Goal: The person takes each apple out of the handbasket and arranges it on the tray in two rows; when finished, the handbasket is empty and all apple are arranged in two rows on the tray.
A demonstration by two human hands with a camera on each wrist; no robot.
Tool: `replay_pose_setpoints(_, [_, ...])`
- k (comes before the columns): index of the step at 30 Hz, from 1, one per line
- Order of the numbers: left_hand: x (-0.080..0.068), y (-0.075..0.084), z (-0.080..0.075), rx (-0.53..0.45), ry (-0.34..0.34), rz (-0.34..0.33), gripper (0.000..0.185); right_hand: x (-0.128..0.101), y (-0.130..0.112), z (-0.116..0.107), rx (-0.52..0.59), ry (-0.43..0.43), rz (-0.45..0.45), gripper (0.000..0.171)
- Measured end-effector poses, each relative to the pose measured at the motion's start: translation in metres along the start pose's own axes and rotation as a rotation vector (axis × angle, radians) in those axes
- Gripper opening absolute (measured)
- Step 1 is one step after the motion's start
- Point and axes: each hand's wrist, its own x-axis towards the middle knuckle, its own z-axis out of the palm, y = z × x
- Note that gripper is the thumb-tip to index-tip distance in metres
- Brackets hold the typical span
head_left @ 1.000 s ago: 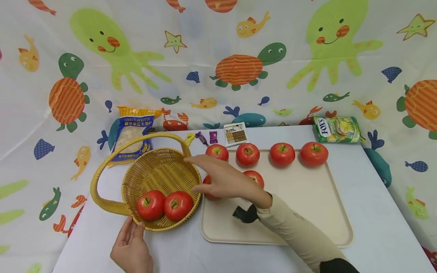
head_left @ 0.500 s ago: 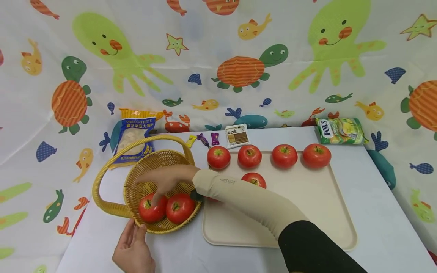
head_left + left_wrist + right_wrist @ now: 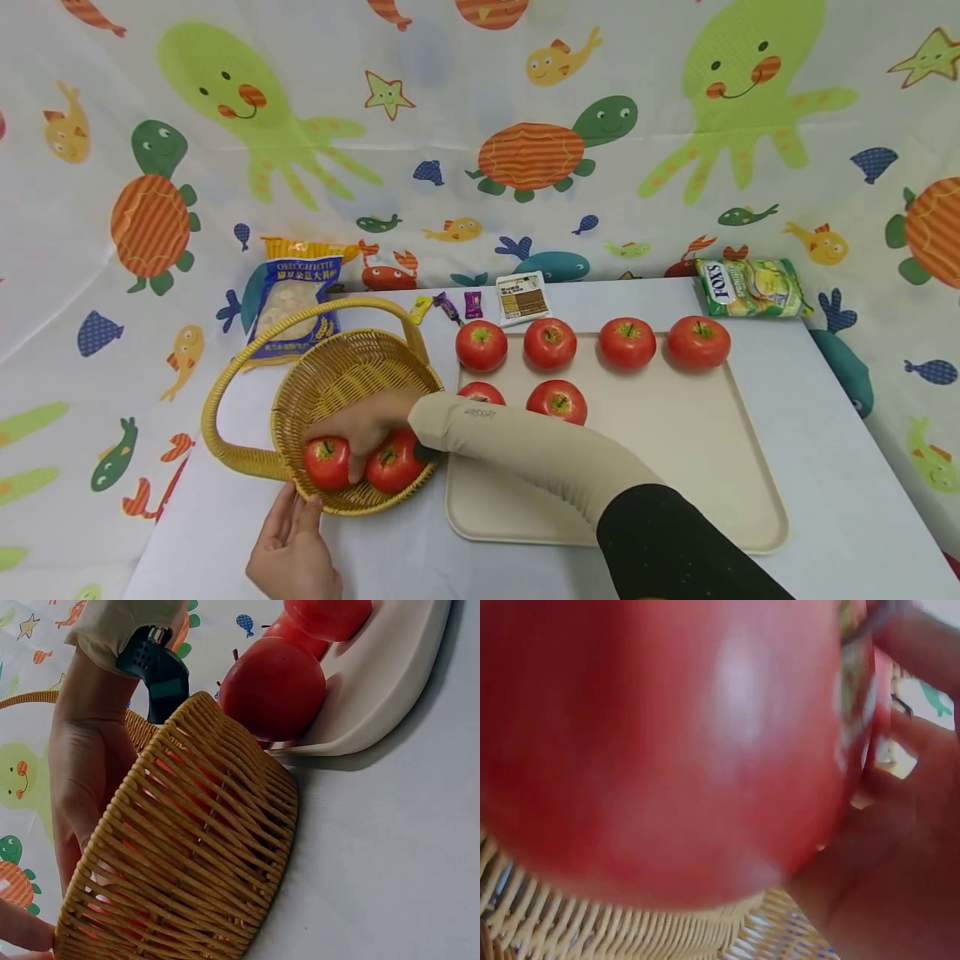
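Note:
A yellow wicker basket with a hoop handle holds two red apples. My right hand reaches into it and curls its fingers round the right-hand apple, one finger lying between it and the left-hand apple. In the right wrist view that apple fills the frame with fingers wrapped round it. My left hand rests with straight fingers against the basket's near rim. The left wrist view shows the basket wall and the right hand inside.
A beige tray right of the basket carries several more red apples, a back row and two in front. Behind lie a pasta bag, small sweets, a brown-labelled packet and a green candy bag.
My right hand left the apple at the tray's left edge, swung left into the basket and came down on the right-hand apple there. The left hand stayed at the rim.

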Motion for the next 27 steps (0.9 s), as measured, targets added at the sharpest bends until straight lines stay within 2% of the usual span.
replay_pose_setpoints(5, [-0.002,-0.001,0.002,-0.024,-0.007,0.006,0.047,0.0,-0.001,0.0,-0.023,0.037,-0.048,0.08])
replay_pose_setpoints(9, [-0.003,0.0,0.003,-0.014,-0.01,0.009,0.047,-0.004,-0.002,-0.005,0.034,0.094,-0.072,0.08])
replay_pose_setpoints(12, [-0.003,0.0,0.002,-0.003,-0.005,0.006,0.046,-0.01,-0.001,-0.009,0.088,0.178,-0.087,0.082])
replay_pose_setpoints(16, [-0.003,0.001,0.001,-0.003,-0.002,0.003,0.047,-0.023,0.002,-0.013,0.123,0.293,-0.127,0.081])
replay_pose_setpoints(21, [-0.002,0.003,0.0,0.017,0.003,-0.006,0.047,-0.043,0.012,-0.01,0.218,0.38,-0.19,0.08])
replay_pose_setpoints(27, [-0.002,0.003,0.001,0.033,0.004,-0.006,0.048,-0.077,0.028,0.004,0.365,0.504,-0.175,0.079])
